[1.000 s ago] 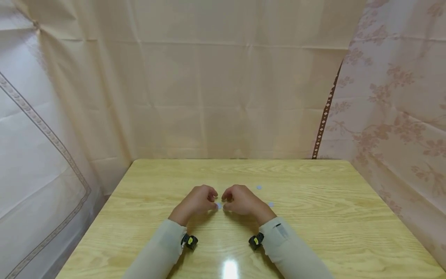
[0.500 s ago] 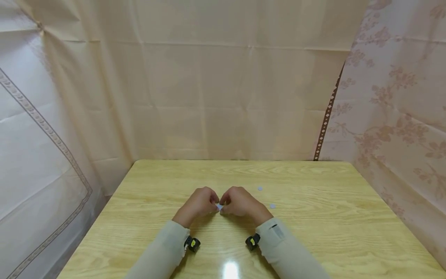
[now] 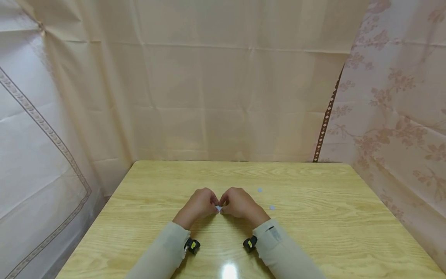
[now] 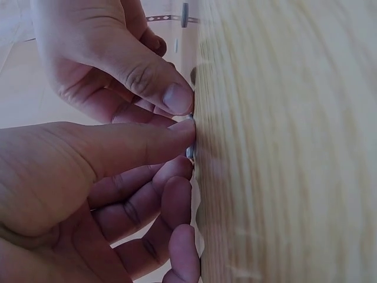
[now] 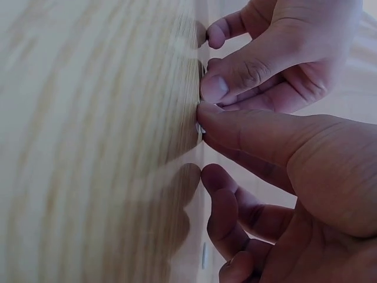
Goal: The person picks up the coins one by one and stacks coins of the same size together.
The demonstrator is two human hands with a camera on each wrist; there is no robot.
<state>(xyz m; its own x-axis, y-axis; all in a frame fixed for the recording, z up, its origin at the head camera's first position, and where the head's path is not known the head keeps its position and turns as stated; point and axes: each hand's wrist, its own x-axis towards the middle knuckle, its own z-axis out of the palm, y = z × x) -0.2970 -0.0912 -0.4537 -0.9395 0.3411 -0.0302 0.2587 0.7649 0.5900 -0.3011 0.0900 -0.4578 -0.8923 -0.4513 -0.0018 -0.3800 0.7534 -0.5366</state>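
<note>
A small pale disc (image 3: pixel 218 208) lies on the wooden table (image 3: pixel 313 232), almost hidden between my two hands. My left hand (image 3: pixel 212 204) has curled fingers, and its thumb and forefinger pinch the disc's left edge. My right hand (image 3: pixel 224 204) mirrors it and pinches the right edge. In the left wrist view the left thumb tip (image 4: pixel 179 131) presses against the disc (image 4: pixel 189 152) at the table surface, with the right hand's thumb (image 4: pixel 177 97) just above. The right wrist view shows the right thumb (image 5: pixel 224 121) on the disc (image 5: pixel 200 127).
Two more small pale discs (image 3: pixel 259 190) (image 3: pixel 272 207) lie on the table to the right of my hands. Draped cloth walls close in the back and both sides. The table's left edge (image 3: pixel 104 209) drops off beside the cloth.
My hands have drawn together until the fingertips meet over the disc. Both wrists have shifted slightly inward.
</note>
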